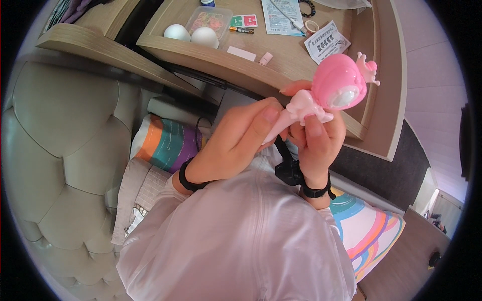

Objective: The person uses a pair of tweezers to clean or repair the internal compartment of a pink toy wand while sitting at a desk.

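Observation:
A pink toy wand (339,80) is held tilted in front of me, over the near edge of an open drawer. Its round, glossy head has a pale oval patch on one side and a small crown (369,69) on top. My left hand (247,128) is closed around the lower handle (275,128), hiding most of its end. Just below the head, my right hand (321,138) grips the pale bow-shaped collar (304,105), thumb on the near side and a finger behind. Black bands circle both wrists.
In the wooden drawer (281,75) lie two white balls (205,37), a clear box of small bands (221,19), a battery (241,30), printed papers (327,42) and a dark beaded bracelet (307,7). A tufted grey headboard (88,165) and a striped cushion (168,143) are at left.

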